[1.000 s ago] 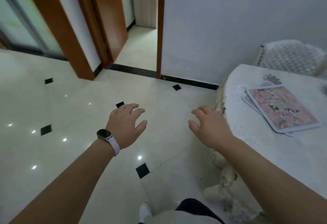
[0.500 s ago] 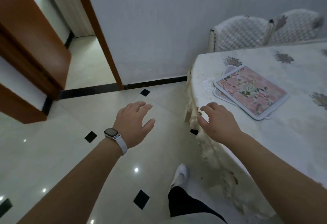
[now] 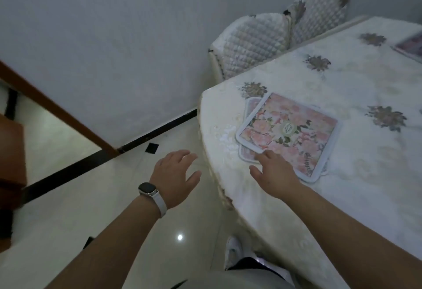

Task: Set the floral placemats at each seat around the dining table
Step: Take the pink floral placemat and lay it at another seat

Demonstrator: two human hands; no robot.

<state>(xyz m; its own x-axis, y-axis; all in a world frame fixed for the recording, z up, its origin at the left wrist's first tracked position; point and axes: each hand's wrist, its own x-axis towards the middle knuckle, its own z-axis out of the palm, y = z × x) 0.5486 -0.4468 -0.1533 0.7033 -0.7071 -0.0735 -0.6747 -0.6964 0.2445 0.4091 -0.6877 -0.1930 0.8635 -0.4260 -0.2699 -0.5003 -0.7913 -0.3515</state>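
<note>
Stack: floral mats (image 3: 287,133) lie piled on the table (image 3: 342,78) near its rounded corner. The top mat (image 3: 269,128) sits askew, so the edges of those beneath show at its left and front.
Right: the right hand (image 3: 274,174) reaches over the table edge, palm down, fingers loosely spread and gripping nothing. Its fingertips (image 3: 262,155) are at the top mat's near corner; whether they press on it I cannot tell.
Left: the left hand (image 3: 175,179) hangs over the floor (image 3: 68,220) just beside the table, palm down, fingers spread, empty. There is a watch (image 3: 148,189) on the wrist.
Far mat: another mat (image 3: 411,45) lies at the table's far side, cut off by the frame edge.
Chairs: two quilted chairs (image 3: 253,39) stand side by side between table and wall (image 3: 114,48).
Below: a white shoe (image 3: 233,251) is on the glossy floor by the table's skirt.
</note>
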